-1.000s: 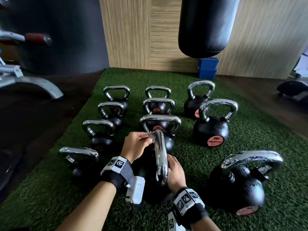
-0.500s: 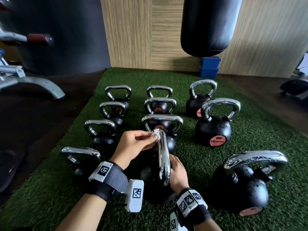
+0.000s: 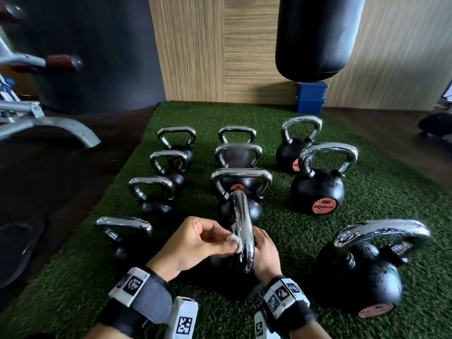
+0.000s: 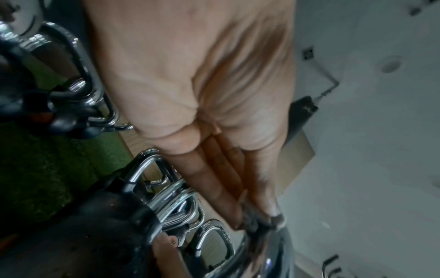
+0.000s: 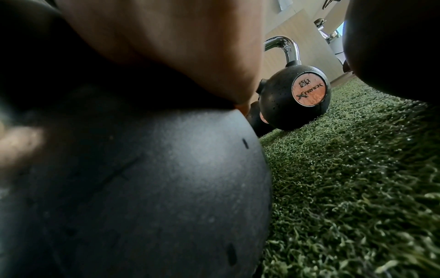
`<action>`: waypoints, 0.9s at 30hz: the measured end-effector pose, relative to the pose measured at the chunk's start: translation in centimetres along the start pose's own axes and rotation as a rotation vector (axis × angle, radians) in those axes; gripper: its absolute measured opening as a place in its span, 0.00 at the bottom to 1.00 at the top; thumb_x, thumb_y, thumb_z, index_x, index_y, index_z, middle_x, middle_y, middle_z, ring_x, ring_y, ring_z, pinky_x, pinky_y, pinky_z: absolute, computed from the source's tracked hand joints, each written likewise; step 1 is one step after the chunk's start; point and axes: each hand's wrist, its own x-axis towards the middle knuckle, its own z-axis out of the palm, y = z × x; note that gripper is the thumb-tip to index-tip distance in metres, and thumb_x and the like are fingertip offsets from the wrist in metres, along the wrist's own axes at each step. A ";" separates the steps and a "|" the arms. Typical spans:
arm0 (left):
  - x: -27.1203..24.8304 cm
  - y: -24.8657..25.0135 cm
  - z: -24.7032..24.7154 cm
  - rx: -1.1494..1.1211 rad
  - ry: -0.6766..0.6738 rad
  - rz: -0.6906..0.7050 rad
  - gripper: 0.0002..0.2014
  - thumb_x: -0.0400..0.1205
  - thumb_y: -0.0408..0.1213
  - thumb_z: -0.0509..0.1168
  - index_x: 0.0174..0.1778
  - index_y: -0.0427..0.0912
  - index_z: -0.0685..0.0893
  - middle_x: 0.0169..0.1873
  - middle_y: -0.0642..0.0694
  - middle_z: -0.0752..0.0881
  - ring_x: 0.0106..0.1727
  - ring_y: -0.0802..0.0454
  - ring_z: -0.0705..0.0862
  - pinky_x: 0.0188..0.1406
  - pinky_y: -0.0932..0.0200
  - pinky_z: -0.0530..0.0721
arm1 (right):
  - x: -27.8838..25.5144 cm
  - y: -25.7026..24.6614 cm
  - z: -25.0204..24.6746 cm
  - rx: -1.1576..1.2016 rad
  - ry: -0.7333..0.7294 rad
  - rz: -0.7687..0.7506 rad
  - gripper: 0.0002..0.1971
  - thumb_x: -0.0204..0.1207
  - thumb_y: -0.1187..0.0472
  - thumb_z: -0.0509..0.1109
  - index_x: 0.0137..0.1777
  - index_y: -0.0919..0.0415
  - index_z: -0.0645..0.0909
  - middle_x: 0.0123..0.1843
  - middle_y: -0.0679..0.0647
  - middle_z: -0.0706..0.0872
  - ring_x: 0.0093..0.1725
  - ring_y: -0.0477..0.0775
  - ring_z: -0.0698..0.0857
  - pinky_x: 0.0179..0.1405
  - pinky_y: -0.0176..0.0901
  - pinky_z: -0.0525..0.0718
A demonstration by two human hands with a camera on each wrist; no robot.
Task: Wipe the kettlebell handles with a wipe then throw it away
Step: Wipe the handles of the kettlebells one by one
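Observation:
Several black kettlebells with chrome handles stand in rows on green turf [image 3: 288, 231]. The nearest middle kettlebell [image 5: 133, 188] has its chrome handle [image 3: 242, 231] pointing away from me. My left hand [image 3: 203, 243] pinches a small white wipe [image 3: 235, 241] against the left side of that handle, low down near me. In the left wrist view the fingertips [image 4: 238, 216] press the crumpled wipe [image 4: 257, 220] onto the chrome. My right hand [image 3: 265, 253] rests on the right side of the kettlebell's body, its fingers hidden behind the handle.
A kettlebell marked 20 [image 3: 318, 189] stands to the right and a large one [image 3: 362, 272] at the near right. A black punching bag [image 3: 318, 35] hangs above a blue box [image 3: 310, 97]. A grey bench leg [image 3: 56, 128] lies on the dark floor at the left.
My left hand has slid the wipe along the handle from its far end back toward me. The right hand has stayed on the kettlebell.

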 end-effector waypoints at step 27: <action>-0.6 -0.2 -1.3 0.194 0.176 0.203 0.11 0.69 0.44 0.83 0.46 0.55 0.96 0.44 0.51 0.96 0.48 0.58 0.93 0.50 0.71 0.84 | -1.6 -4.3 -6.3 0.152 0.401 -0.245 0.11 0.77 0.67 0.76 0.53 0.50 0.92 0.47 0.44 0.91 0.44 0.41 0.89 0.48 0.51 0.90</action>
